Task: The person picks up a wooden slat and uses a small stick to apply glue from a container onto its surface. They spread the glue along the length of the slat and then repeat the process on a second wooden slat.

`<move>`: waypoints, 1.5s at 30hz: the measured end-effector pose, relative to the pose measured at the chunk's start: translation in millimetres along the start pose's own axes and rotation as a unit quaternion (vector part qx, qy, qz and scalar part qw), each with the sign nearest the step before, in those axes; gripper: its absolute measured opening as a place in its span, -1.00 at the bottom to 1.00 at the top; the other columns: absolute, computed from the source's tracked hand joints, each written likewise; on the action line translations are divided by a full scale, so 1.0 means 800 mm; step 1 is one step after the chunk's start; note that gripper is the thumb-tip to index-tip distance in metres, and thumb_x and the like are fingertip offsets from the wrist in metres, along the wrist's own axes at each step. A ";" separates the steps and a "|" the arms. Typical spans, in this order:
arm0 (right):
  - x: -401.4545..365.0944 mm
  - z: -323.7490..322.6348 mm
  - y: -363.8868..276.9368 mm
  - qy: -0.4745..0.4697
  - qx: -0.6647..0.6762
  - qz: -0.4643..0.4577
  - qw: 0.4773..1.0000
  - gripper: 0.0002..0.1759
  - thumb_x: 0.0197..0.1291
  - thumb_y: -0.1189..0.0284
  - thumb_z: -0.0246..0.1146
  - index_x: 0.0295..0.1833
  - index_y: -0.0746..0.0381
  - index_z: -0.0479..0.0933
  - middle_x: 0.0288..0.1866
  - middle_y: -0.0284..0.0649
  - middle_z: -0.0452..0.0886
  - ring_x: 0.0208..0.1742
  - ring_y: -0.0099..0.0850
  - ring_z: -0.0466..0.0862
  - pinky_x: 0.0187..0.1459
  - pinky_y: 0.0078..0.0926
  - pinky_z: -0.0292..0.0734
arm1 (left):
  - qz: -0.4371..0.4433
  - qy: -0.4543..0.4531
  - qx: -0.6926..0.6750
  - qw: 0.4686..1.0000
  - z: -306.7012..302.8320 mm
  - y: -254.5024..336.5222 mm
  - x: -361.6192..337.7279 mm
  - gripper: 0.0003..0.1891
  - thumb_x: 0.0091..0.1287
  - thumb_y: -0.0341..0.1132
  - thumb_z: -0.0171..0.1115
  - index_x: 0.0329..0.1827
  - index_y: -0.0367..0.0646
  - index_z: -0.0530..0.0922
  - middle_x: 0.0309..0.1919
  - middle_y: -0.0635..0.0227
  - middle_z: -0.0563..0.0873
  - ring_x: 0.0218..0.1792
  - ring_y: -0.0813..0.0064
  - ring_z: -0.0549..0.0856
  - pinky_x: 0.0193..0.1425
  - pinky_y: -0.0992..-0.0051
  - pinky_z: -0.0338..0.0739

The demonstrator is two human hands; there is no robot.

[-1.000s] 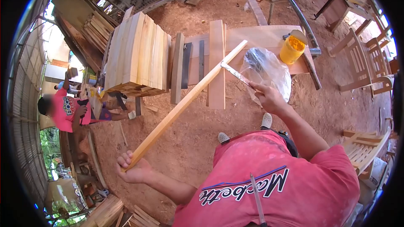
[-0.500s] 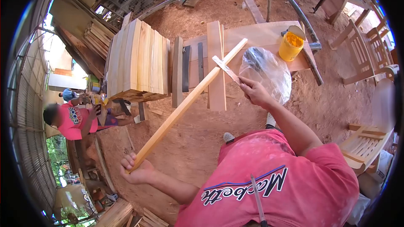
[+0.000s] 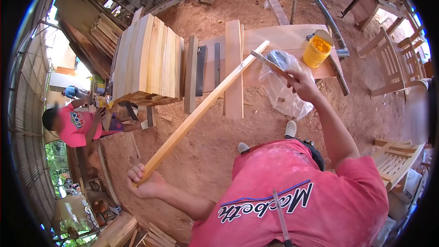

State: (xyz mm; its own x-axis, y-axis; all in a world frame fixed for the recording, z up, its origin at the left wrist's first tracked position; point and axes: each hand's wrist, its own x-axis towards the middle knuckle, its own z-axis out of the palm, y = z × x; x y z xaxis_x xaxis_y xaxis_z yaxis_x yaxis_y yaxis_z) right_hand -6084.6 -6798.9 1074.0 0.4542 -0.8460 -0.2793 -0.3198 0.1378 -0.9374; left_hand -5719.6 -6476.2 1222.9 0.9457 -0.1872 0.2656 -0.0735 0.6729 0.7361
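My left hand [image 3: 148,183] is closed round the near end of a long pale wooden stick [image 3: 192,121], which slants up to the right across the workbench. In my right hand [image 3: 302,85] is a thin flat blade-like tool [image 3: 270,66]; its tip is close to the stick's far end. A whitish smear [image 3: 239,67] shows on the stick's upper part. Behind my right hand lies a clear plastic bag [image 3: 286,98] at the bench's edge. An open yellow tub [image 3: 316,51] with orange-yellow contents stands on the bench [image 3: 270,36].
A large stack of boards [image 3: 148,59] stands left of the bench. Loose planks [image 3: 233,77] lie across the bench. Another person [image 3: 77,126] in a pink shirt is at the left. Wooden chairs [image 3: 388,59] stand at the right.
My right hand has moved right and slightly up, and the tool has turned, showing a darker face. A whitish smear now shows on the stick. The plastic bag looks flatter.
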 end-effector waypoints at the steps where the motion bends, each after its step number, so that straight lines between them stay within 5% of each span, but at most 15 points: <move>1: 0.015 -0.002 0.013 0.024 -0.079 -0.036 0.996 -0.59 0.35 0.41 0.14 0.29 0.22 0.48 -0.36 -0.32 0.59 -0.37 -0.59 0.56 -0.29 -0.58 0.49 | 0.000 -0.010 -0.006 1.000 0.000 0.001 0.000 -0.68 0.38 -0.27 -0.14 -0.61 0.01 0.18 -0.64 0.47 0.24 -0.51 0.54 0.28 -0.23 0.48 0.31; 2: 0.021 -0.001 0.008 0.049 -0.156 -0.071 0.984 -0.61 0.35 0.40 0.14 0.27 0.19 0.50 -0.37 -0.29 0.59 -0.33 -0.57 0.58 -0.23 -0.56 0.51 | 0.001 -0.010 -0.006 1.000 -0.002 0.002 0.001 -0.68 0.38 -0.27 -0.14 -0.61 0.01 0.18 -0.64 0.47 0.24 -0.51 0.54 0.28 -0.23 0.48 0.31; 3: 0.020 -0.005 -0.008 0.032 -0.171 -0.011 0.985 -0.62 0.36 0.36 0.15 0.25 0.16 0.52 -0.31 -0.26 0.63 -0.24 -0.52 0.59 -0.12 -0.53 0.49 | 0.000 -0.029 -0.009 1.000 -0.005 0.003 0.001 -0.68 0.38 -0.27 -0.13 -0.61 0.01 0.18 -0.63 0.47 0.24 -0.52 0.55 0.28 -0.24 0.48 0.31; 10: 0.037 0.002 0.005 0.038 -0.167 -0.067 0.983 -0.64 0.37 0.32 0.15 0.23 0.14 0.54 -0.16 -0.21 0.69 -0.15 -0.48 0.58 -0.03 -0.50 0.47 | 0.005 -0.060 -0.044 0.997 -0.004 0.005 -0.008 -0.69 0.31 -0.33 -0.08 -0.64 0.03 0.17 -0.65 0.51 0.23 -0.56 0.58 0.26 -0.28 0.48 0.27; 16: 0.022 0.012 0.013 -0.087 -0.150 -0.035 0.984 -0.63 0.37 0.35 0.16 0.25 0.16 0.53 -0.15 -0.29 0.68 -0.16 -0.58 0.57 -0.08 -0.57 0.50 | 0.014 -0.045 -0.046 0.998 -0.005 0.005 -0.009 -0.68 0.29 -0.33 -0.06 -0.65 0.04 0.16 -0.66 0.51 0.24 -0.57 0.58 0.27 -0.30 0.48 0.27; 19: 0.009 0.018 0.014 -0.209 -0.032 -0.049 0.976 -0.58 0.39 0.38 0.13 0.33 0.16 0.47 -0.28 -0.44 0.60 -0.31 -0.65 0.53 -0.25 -0.62 0.49 | 0.011 -0.022 -0.044 0.999 -0.004 0.002 -0.010 -0.69 0.28 -0.33 -0.07 -0.66 0.04 0.16 -0.66 0.51 0.24 -0.57 0.58 0.27 -0.30 0.49 0.27; 20: 0.008 0.022 0.017 -0.207 -0.032 -0.050 0.977 -0.58 0.39 0.38 0.13 0.33 0.16 0.47 -0.28 -0.44 0.60 -0.31 -0.65 0.53 -0.25 -0.62 0.49 | 0.011 -0.023 -0.046 0.999 -0.007 0.002 -0.008 -0.69 0.28 -0.33 -0.07 -0.66 0.04 0.16 -0.66 0.51 0.24 -0.57 0.58 0.27 -0.30 0.49 0.27; 22: 0.015 0.034 0.040 -0.122 0.180 -0.037 0.975 -0.54 0.41 0.42 0.10 0.40 0.14 0.39 -0.27 -0.42 0.57 -0.35 -0.67 0.51 -0.29 -0.66 0.47 | 0.014 0.028 -0.020 0.999 -0.016 0.006 -0.001 -0.70 0.27 -0.33 -0.09 -0.66 0.03 0.17 -0.67 0.51 0.24 -0.57 0.57 0.27 -0.30 0.50 0.29; 27: 0.033 0.057 0.073 -0.018 0.192 -0.018 0.981 -0.49 0.40 0.40 0.14 0.43 0.13 0.34 -0.22 -0.43 0.57 -0.36 -0.67 0.52 -0.32 -0.68 0.45 | 0.016 0.055 -0.006 0.998 -0.040 0.026 0.013 -0.72 0.27 -0.31 -0.10 -0.64 0.03 0.16 -0.66 0.48 0.22 -0.57 0.55 0.26 -0.32 0.51 0.29; 33: 0.033 0.080 0.092 0.009 0.120 -0.001 0.993 -0.51 0.31 0.44 0.22 0.36 0.10 0.45 -0.24 -0.43 0.63 -0.34 -0.63 0.52 -0.25 -0.63 0.45 | 0.019 0.040 -0.005 0.999 -0.047 0.028 0.020 -0.74 0.23 -0.33 -0.11 -0.65 0.03 0.16 -0.67 0.48 0.23 -0.55 0.54 0.28 -0.30 0.50 0.31; 38: 0.008 0.059 0.113 -0.006 -0.029 -0.143 0.989 -0.59 0.30 0.45 0.19 0.27 0.05 0.54 -0.22 -0.41 0.66 -0.26 -0.56 0.52 -0.13 -0.54 0.46 | 0.017 0.060 0.004 0.998 -0.039 0.027 0.021 -0.73 0.23 -0.34 -0.12 -0.65 0.04 0.13 -0.67 0.49 0.23 -0.57 0.55 0.26 -0.30 0.50 0.31; 40: 0.005 0.035 0.073 0.019 -0.066 -0.021 0.997 -0.63 0.33 0.39 0.16 0.24 0.07 0.56 -0.20 -0.32 0.67 -0.23 -0.59 0.53 -0.12 -0.56 0.44 | 0.022 0.046 -0.008 0.999 -0.047 0.024 0.020 -0.68 0.32 -0.27 -0.09 -0.63 0.02 0.14 -0.66 0.49 0.20 -0.58 0.56 0.24 -0.33 0.51 0.27; 45: 0.041 0.014 0.027 0.109 -0.147 -0.027 0.983 -0.66 0.34 0.31 0.15 0.17 0.12 0.59 -0.25 -0.22 0.67 -0.20 -0.48 0.59 -0.09 -0.49 0.47 | 0.027 -0.019 -0.040 0.999 -0.050 0.027 0.021 -0.65 0.33 -0.27 -0.07 -0.64 0.04 0.11 -0.67 0.51 0.19 -0.59 0.58 0.22 -0.34 0.52 0.25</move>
State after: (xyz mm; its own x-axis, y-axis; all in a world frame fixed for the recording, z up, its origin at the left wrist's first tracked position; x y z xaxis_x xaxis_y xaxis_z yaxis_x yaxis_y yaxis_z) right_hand -6067.5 -6817.9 1042.4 0.2994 -0.9424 -0.1491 -0.5411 -0.0390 -0.8401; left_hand -5692.5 -6436.4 1218.1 0.9285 -0.1748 0.3275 -0.0973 0.7368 0.6690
